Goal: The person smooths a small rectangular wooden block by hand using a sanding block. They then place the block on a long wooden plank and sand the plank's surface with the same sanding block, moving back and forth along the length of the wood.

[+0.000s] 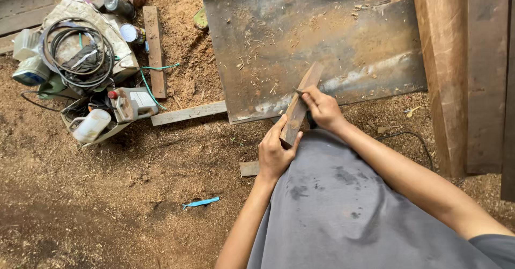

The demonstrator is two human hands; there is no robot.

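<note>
My left hand (275, 153) grips the near end of a narrow brown wooden slat (301, 101), which slants away up and to the right over a rusty metal sheet (316, 38). My right hand (320, 108) is closed around a small dark tool whose tip touches the slat's upper face about midway along. Which tool it is I cannot make out. Small wood chips lie scattered on the metal sheet. My grey shirt (343, 210) fills the lower right.
Sawdust covers the ground. At left sits a heap with coiled cable (75, 51), plastic jugs (90, 125) and cans. Loose wooden strips (154, 49) lie nearby, thick timber beams (461, 70) stand at right, and a blue scrap (201, 202) lies on the ground.
</note>
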